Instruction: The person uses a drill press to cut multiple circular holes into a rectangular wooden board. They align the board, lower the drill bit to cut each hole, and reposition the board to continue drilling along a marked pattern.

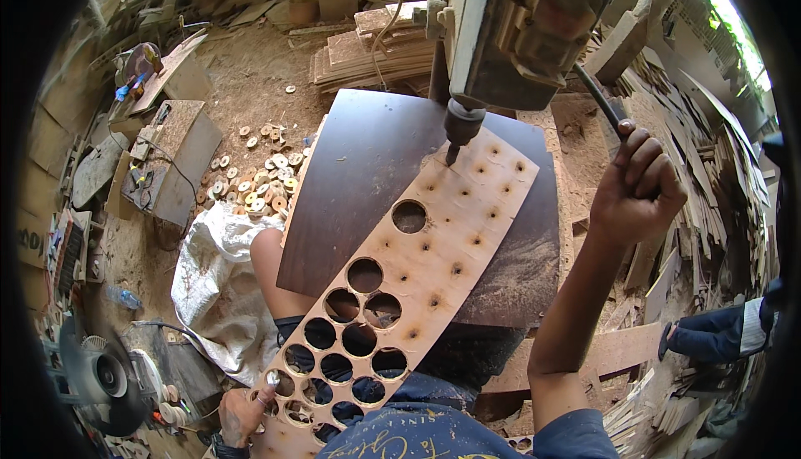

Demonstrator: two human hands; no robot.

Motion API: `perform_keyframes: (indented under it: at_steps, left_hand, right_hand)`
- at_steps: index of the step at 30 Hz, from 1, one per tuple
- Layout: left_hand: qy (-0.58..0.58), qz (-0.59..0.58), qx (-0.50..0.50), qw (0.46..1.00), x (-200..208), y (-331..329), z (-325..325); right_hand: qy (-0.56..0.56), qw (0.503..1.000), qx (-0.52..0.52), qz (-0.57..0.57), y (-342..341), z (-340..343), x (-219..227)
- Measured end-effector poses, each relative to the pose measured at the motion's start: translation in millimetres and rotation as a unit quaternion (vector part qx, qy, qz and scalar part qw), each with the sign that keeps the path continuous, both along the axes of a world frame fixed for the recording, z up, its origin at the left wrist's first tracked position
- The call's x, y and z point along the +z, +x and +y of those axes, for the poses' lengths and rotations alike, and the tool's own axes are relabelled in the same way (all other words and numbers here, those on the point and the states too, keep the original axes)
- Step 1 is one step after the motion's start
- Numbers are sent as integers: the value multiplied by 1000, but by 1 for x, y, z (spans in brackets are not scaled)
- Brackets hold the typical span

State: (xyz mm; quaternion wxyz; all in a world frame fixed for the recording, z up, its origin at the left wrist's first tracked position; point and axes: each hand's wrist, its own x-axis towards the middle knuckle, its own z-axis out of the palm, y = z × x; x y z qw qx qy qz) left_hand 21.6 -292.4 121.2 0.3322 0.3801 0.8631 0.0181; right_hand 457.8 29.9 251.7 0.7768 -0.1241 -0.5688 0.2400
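A long pale plywood board (455, 238) lies slantwise over a dark brown panel (367, 158). Large round holes fill its near part; small dark-edged pilot holes dot its far part. My left hand (242, 413) is closed on the board's near left edge, and its thumb, with something whitish on it, lies by a cut hole. Raised at the right, my right hand (641, 174) wraps round the black lever (599, 96) of a drill press (534, 33). The drill chuck (464, 125) with its bit (452, 157) points down at the board's far left corner; whether the tip touches wood, I cannot tell.
Cut wooden discs (259, 188) lie heaped on the dusty floor left of the panel, beside a white sack (221, 284). A fan (108, 373) stands at lower left. Stacked boards (350, 58) lie behind, scrap strips (692, 175) at right. Another person's leg (709, 338) shows at far right.
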Motion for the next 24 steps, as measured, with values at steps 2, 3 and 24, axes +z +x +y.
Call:
perform_keyframes:
  at_steps: [2,3,24]
  left_hand:
    - [-6,5,0,1000,0,0,-1]
    - [-9,12,-4,1000,-1,-1,-2]
    - [20,29,-34,999,-5,-2,-5]
  right_hand:
    - [-3,1000,0,14,-3,0,-3]
    - [1,1000,0,16,-3,0,-4]
    - [35,998,2,56,-5,4,-29]
